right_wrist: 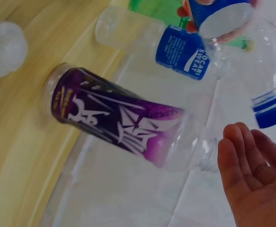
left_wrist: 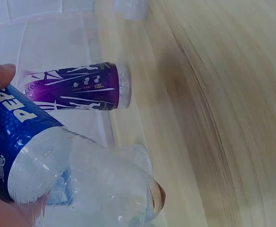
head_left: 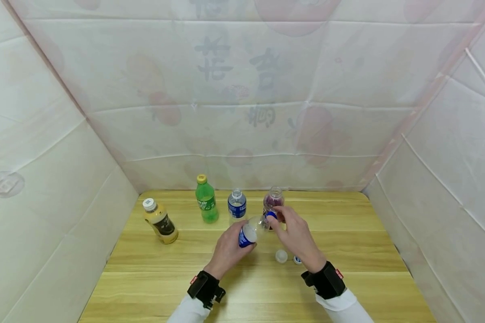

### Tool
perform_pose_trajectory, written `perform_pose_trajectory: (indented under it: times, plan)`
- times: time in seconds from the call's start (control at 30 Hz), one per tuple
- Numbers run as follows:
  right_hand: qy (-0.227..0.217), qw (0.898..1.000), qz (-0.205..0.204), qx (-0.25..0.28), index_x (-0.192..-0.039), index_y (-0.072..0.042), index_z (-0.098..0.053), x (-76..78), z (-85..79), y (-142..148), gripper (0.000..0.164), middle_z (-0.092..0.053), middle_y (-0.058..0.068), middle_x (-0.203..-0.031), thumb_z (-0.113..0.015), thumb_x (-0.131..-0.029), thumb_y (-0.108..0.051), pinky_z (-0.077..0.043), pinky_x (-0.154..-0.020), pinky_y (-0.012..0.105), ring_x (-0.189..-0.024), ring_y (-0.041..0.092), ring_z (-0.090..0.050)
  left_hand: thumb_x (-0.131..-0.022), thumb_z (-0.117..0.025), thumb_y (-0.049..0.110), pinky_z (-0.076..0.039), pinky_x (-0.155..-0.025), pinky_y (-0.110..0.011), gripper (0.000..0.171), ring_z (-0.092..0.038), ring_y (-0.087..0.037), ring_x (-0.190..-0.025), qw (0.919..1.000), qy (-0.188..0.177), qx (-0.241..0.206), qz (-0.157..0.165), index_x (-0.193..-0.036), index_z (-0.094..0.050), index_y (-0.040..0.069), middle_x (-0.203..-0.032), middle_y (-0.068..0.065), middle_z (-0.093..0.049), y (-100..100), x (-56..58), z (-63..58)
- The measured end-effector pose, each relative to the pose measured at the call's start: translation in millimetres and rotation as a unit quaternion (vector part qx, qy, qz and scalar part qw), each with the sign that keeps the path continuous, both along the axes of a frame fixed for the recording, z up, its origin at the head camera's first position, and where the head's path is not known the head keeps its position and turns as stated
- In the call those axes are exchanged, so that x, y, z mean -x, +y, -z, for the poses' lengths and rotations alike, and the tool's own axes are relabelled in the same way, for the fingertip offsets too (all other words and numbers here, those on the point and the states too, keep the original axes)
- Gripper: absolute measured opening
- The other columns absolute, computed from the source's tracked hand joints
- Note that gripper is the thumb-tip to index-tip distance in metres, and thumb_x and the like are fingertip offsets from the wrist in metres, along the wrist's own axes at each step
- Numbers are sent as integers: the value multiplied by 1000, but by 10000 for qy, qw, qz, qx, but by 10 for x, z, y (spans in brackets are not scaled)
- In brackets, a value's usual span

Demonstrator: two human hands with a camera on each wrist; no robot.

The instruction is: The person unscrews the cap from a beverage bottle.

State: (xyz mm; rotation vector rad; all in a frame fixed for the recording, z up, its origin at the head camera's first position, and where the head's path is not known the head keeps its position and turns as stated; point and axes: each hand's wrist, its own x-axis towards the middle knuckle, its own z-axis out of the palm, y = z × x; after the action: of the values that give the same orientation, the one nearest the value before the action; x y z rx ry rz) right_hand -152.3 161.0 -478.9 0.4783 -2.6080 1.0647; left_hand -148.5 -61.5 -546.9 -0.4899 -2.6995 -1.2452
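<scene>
Head view bright, evenly lit; far cloth wall (head_left: 242,137) pale, washed out. Both wrist views dimmer, greyer. Left wrist view: hazy, fine detail soft; broad dark shadow band along table (left_wrist: 187,90), small glints on clear bottle (left_wrist: 93,165). Right wrist view: highlights on purple bottle (right_wrist: 121,118) neck. Light direction hard to tell.

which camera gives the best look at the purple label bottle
The right wrist view: the purple-labelled bottle is close, label uncovered, visible from base to neck. The left wrist view shows base and label but no clear neck. The head view shows it smaller, the right hand partly covering it.
</scene>
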Motion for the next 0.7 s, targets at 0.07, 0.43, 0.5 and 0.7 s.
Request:
perform_pose_trajectory:
  times: [0.07, 0.43, 0.5, 0.7]
  plan:
    - [89, 9998, 153, -82, -125, -4, -66, 12, -11, -28, 41, -65, 2, -102, -63, -104, -40, -57, -73, 33, -89, 17, -64, -81, -89, 23, -55, -97, -51, 72, -65, -32, -116, 10000, 74, 44, -14, -142, -54, 6, -132, -15, -65, -3, 3, 7]
    - [68, 9998, -11, -184, -110, -4, -72, 50, -35, -57, 21, -63, -2, -88, -71, -100, -22, -51, -64, 25, -76, 11, -57, -82, -89, 24, -55, -98, -51, 73, -65, -32, -116, 9999, -8, 94, 78, -143, -54, 7, -133, -15, -65, -4, -7, 43]
    - [30, 9998, -128, -152, -112, -3, -72, 46, -45, -45, 21, -65, 0, -92, -72, -100, -20, -55, -68, 27, -80, 12, -60, -83, -89, 24, -55, -98, -52, 73, -65, -33, -117, 9999, -67, 60, 86, -144, -53, 8, -133, -15, -65, -4, -11, 36]
    - [74, 9982, -590, 6, -118, 0, -71, 51, -64, 9, 24, -70, 7, -107, -73, -97, -12, -60, -75, 31, -90, 16, -66, -83, -89, 23, -55, -98, -53, 73, -64, -33, -118, 9998, -178, -6, 133, -144, -53, 7, -134, -15, -64, -8, -11, 25]
